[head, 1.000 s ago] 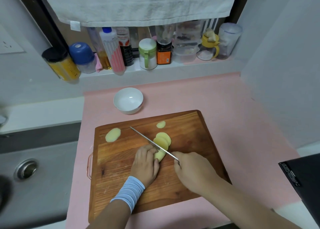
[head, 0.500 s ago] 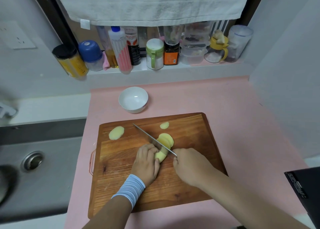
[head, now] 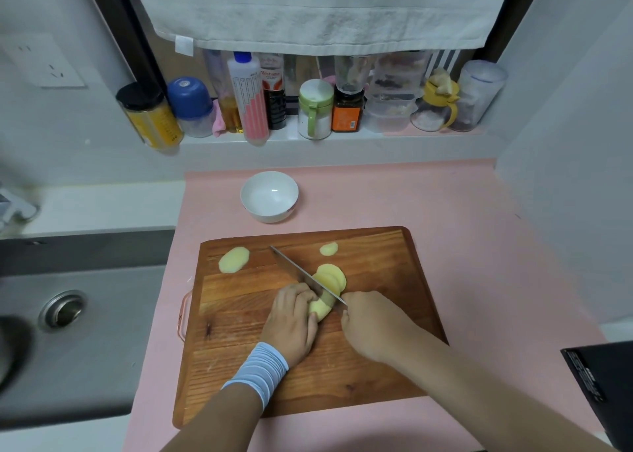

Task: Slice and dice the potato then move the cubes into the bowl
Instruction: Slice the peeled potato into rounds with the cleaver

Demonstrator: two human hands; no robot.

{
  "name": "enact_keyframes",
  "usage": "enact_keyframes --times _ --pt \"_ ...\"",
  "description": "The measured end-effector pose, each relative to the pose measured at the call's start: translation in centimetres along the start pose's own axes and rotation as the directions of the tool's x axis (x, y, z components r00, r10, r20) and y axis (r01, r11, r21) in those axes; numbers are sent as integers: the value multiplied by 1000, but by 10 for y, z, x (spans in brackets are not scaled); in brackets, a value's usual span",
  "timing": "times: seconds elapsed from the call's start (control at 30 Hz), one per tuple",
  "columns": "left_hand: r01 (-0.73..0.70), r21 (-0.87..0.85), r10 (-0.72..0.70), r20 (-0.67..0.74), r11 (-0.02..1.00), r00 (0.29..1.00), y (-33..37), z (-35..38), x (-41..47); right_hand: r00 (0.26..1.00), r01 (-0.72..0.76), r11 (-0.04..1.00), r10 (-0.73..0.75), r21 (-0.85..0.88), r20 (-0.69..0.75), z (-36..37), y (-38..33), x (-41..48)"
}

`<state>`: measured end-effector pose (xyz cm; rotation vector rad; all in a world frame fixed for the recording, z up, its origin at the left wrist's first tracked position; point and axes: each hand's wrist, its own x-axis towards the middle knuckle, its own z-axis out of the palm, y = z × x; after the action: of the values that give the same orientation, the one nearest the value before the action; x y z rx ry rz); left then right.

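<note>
Little has moved in the last second: both hands and the knife keep their places at the potato, and the loose slices lie where they lay.

A pink worktop (head: 462, 246) carries a wooden cutting board (head: 239, 366), with a steel sink (head: 85, 349) to its left. On the board, the left hand (head: 291, 325) (a striped band on its wrist) has its fingers (head: 301, 295) curled over the uncut end of the potato (head: 320, 309), holding it down. The right hand (head: 373, 325) is closed round the knife's handle, which it hides. A white bowl (head: 270, 213) stands on the worktop just beyond the board's far edge, with nothing in it.

The knife (head: 294, 271) lies slantwise, its blade against the left knuckles and across the potato. Beyond the blade several cut slices (head: 330, 277) lean in an overlapping fan. One larger slice (head: 234, 259) lies apart near the board's far left corner, and a small slice (head: 329, 248) lies near the far edge.
</note>
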<state>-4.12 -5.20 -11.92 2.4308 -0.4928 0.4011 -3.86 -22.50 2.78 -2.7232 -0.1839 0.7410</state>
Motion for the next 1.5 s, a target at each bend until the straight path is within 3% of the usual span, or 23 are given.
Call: enact_keyframes --times 1.07,1.5 --pt "-30 -2 30 -2 1000 1000 0 0 0 1000 -7 990 4 141 19 17 21 -4" --pt "-38 -13 38 -5 999 999 -2 2 0 995 23 979 -2 205 -102 50 19 27"
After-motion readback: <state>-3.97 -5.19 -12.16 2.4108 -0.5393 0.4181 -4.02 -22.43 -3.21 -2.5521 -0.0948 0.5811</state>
